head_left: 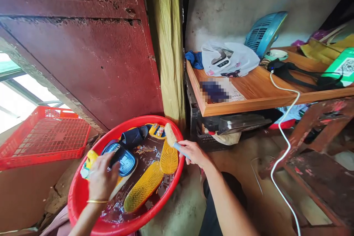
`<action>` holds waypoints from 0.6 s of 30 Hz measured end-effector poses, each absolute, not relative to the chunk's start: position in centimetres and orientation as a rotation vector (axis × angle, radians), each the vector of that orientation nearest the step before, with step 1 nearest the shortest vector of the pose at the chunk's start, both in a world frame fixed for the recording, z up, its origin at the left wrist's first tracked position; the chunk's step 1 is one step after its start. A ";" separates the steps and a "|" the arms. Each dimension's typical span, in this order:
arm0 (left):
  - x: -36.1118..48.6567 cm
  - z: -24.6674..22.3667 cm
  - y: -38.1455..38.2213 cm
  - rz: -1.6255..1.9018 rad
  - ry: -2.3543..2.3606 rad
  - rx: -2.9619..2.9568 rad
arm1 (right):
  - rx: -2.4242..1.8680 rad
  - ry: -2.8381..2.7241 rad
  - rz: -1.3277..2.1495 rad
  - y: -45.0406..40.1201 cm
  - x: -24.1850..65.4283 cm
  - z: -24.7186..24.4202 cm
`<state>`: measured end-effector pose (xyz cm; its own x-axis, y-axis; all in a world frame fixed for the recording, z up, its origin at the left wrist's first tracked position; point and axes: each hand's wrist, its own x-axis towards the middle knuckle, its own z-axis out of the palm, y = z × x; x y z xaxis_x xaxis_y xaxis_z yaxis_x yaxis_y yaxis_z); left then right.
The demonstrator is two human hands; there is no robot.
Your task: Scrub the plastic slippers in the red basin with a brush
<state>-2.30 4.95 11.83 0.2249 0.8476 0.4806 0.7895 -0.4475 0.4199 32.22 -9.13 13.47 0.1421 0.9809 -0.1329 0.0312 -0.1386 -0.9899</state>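
A red plastic basin [83,195] of murky water holds several pieces of footwear. My left hand [103,177] grips a blue slipper [123,160] at the basin's left side, with a thin gold bangle on the wrist. My right hand [195,153] holds a scrub brush [170,135] with a blue handle, its pale bristles pressed on a yellow shoe sole [169,158]. Another yellow sole [143,188] lies in the water below it. A dark navy slipper [134,136] and a yellow-patterned shoe [157,131] rest near the far rim.
A red plastic crate [45,136] lies left of the basin, below a maroon painted door [77,51]. A wooden post [166,44] stands behind the basin. To the right are a wooden shelf [221,99] holding a white plastic bag [229,59] and blue fan [264,33], a white cable [284,143], and a wooden stool [312,155].
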 end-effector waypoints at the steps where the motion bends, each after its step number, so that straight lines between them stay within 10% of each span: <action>1: 0.0 11.2 4.0 0.905 1.348 2.482 | -1.392 -1.082 1.182 -9.1 31.9 13.4; 8: 14.5 5.9 -0.4 -0.193 1.396 2.403 | -1.389 -1.136 1.149 -8.6 30.6 12.8; 18: 14.3 2.8 0.1 0.019 1.440 2.006 | -1.422 -1.198 1.149 -7.7 29.7 12.3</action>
